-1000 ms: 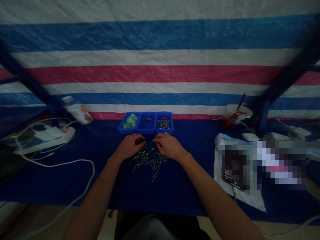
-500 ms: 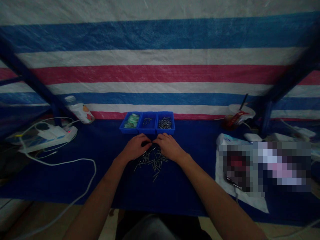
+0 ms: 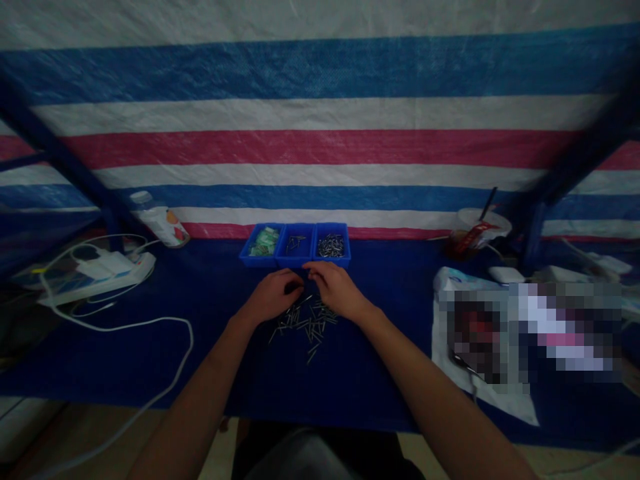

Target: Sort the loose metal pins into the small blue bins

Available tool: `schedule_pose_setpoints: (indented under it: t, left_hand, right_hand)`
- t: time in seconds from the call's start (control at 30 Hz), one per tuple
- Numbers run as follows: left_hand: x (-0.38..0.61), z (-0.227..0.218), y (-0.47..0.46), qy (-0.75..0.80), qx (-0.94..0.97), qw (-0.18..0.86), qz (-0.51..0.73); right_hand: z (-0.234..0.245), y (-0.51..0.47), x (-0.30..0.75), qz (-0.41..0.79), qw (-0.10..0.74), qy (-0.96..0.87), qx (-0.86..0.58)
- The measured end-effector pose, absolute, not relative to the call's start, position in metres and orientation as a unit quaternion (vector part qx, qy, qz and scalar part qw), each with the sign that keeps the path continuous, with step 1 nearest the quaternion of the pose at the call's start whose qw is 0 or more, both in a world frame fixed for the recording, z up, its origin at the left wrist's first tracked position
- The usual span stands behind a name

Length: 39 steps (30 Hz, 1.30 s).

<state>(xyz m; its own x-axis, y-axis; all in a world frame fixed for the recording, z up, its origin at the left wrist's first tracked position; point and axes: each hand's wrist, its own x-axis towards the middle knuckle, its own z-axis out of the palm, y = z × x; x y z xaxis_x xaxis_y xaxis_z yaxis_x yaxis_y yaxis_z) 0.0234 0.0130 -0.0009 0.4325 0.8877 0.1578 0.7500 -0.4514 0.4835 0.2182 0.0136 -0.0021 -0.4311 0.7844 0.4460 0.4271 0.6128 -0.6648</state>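
A loose pile of small metal pins lies on the dark blue table. My left hand rests at the pile's far left edge, fingers curled together as in a pinch; what they hold is too small to make out. My right hand sits at the pile's far right edge, fingers bent and pressed together near the left hand's fingertips. Just beyond both hands stands a blue tray with three compartments: green pieces on the left, a few pins in the middle, many pins on the right.
A white power strip with trailing white cables lies at the left, a bottle behind it. At the right are a plastic cup with a straw, a white bag and blurred items. A striped tarp hangs behind.
Both hands have crept slightly towards the tray and closer together above the pile. The view has shifted a little. The pile and tray have not moved.
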Motion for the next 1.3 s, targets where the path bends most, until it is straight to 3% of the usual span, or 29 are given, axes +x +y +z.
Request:
schedule_pose_setpoints:
  t: [0.17, 0.33, 0.67, 1.03, 1.2, 1.3]
  left_hand:
    - [0.024, 0.0, 0.013, 0.492, 0.828, 0.185, 0.196]
    - [0.025, 0.001, 0.012, 0.489, 0.828, 0.185, 0.204]
    - [0.024, -0.005, 0.013, 0.48, 0.826, 0.189, 0.227]
    - [0.021, -0.002, 0.016, 0.478, 0.815, 0.155, 0.29]
    - [0.021, 0.0, 0.016, 0.477, 0.815, 0.143, 0.296]
    - [0.02, 0.0, 0.017, 0.473, 0.816, 0.14, 0.301]
  right_hand:
    - [0.009, 0.012, 0.214, 0.443, 0.495, -0.654, -0.362]
    - [0.016, 0.014, 0.217, 0.628, 0.527, -0.475, -0.32]
    - [0.026, 0.02, 0.234, 0.764, 0.538, -0.242, -0.261]
    - [0.013, 0.03, 0.231, 0.637, 0.566, -0.263, -0.453]
    - [0.008, 0.031, 0.233, 0.506, 0.53, -0.437, -0.522]
    - [0.006, 0.026, 0.235, 0.332, 0.44, -0.635, -0.54]
